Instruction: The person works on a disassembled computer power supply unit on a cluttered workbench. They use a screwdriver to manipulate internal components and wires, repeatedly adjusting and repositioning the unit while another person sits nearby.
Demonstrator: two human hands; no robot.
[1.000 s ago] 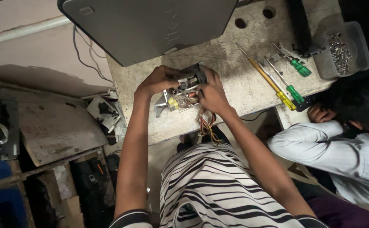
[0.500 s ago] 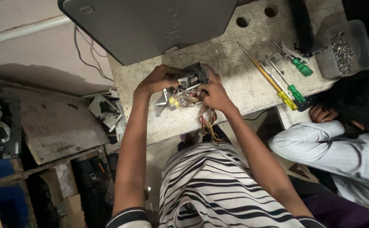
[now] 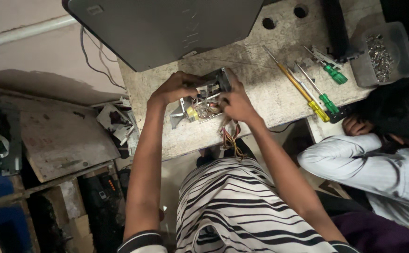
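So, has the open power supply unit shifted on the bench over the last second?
No. The power supply unit sits at the same spot relative to the yellow screwdriver, between both hands.

Little has changed. The left hand [image 3: 176, 86] and right hand [image 3: 235, 100], closed on the opened power supply unit [image 3: 204, 98], have crept a touch toward the upper right of the frame over the second. The unit seems tipped slightly more upright, though it is too small to be sure. The co-worker's hand [image 3: 354, 125], at right, has drifted marginally lower.
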